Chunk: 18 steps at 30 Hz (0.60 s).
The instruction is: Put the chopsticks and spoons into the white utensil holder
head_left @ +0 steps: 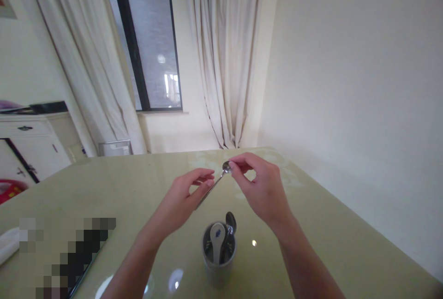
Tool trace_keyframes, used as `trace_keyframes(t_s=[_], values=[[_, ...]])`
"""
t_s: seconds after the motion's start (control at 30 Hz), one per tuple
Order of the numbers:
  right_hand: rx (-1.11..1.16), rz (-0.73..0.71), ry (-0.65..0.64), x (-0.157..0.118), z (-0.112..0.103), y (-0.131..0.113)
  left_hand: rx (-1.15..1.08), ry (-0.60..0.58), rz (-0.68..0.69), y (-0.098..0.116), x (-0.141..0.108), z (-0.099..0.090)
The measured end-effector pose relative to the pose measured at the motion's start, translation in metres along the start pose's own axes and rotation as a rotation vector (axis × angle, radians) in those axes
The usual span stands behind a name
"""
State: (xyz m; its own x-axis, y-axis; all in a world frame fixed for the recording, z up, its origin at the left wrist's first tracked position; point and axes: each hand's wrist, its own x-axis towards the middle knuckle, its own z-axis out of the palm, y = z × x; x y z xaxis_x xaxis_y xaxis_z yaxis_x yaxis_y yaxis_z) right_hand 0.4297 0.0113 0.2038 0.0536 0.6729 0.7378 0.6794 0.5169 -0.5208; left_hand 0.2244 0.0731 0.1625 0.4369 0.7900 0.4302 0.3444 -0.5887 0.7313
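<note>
A metal spoon (226, 167) is held slantwise above the table, its bowl up to the right and its handle down to the left. My right hand (265, 188) pinches the bowl's edge between thumb and fingers. Along the handle lies my left hand (183, 200), thumb and curled fingers closed about it; part of the contact is hidden. Below and between my hands stands a grey cup (218, 266). It holds a white ceramic spoon (218, 236) with a blue mark, a second metal spoon (230, 223), and other utensils too dark to make out.
The glossy greenish table (138, 179) reaches to the wall on the right. A blurred-out dark flat object (88, 253) lies at the left, beside a white item (9, 245). Behind are curtains (228, 59), a window (154, 40) and a white cabinet (38, 137).
</note>
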Motion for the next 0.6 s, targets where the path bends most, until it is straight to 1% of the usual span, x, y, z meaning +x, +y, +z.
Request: trace_keyframes(t_s=[0.07,0.13,0.2,0.27,0.3,0.37,0.43,0.5,0.53,0.6], values=[[0.022,0.003,0.029,-0.002,0.008,-0.005,-0.007,-0.030,0.034,0.011,-0.002,0.006],[0.034,0.014,0.045,-0.003,0.012,-0.008,0.021,-0.020,0.044,0.014,-0.003,0.008],[0.041,0.048,0.016,-0.003,0.013,-0.008,0.073,0.007,0.041,0.009,-0.001,0.006],[0.022,0.126,-0.067,-0.002,0.011,-0.005,0.143,0.020,0.018,-0.005,0.003,0.001],[-0.009,0.174,-0.129,-0.002,0.009,-0.003,0.190,0.018,-0.015,-0.017,0.005,-0.001],[-0.106,0.248,-0.281,-0.003,0.003,0.002,0.306,-0.009,-0.127,-0.048,0.008,-0.005],[-0.201,0.271,-0.463,-0.005,-0.003,0.006,0.438,-0.080,-0.267,-0.085,0.008,-0.006],[-0.250,0.268,-0.616,-0.008,-0.008,0.009,0.588,-0.098,-0.396,-0.121,0.005,-0.005],[-0.260,0.269,-0.666,-0.009,-0.009,0.010,0.617,-0.094,-0.431,-0.135,0.002,-0.004],[-0.268,0.274,-0.712,-0.011,-0.010,0.011,0.665,-0.081,-0.487,-0.157,-0.004,-0.004]])
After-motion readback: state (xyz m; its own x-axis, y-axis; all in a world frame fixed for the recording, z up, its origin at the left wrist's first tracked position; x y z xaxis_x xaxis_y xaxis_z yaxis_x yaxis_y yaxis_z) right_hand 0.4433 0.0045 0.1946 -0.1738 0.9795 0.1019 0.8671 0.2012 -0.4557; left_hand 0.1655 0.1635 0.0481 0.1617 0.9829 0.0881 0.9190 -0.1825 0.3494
